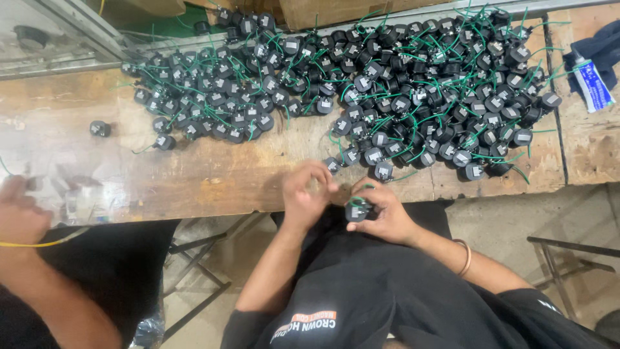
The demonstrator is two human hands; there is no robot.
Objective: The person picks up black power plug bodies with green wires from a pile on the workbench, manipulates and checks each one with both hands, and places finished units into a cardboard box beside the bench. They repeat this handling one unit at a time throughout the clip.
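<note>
- While the right hand (385,216) grips a small black coil part (357,210) with a green wire, just off the wooden desk's (213,174) near edge, the left hand (309,194) pinches at that wire.
- Heaps of matching parts (420,90) cover the desk beyond.
- A co-worker's hand (19,213) rests at the far left.

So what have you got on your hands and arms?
No gloves: the left hand and right hand are uncovered, and so are both forearms. A thin copper-coloured bangle circles the right wrist. Higher up, the black sleeves of a black top begin.
</note>
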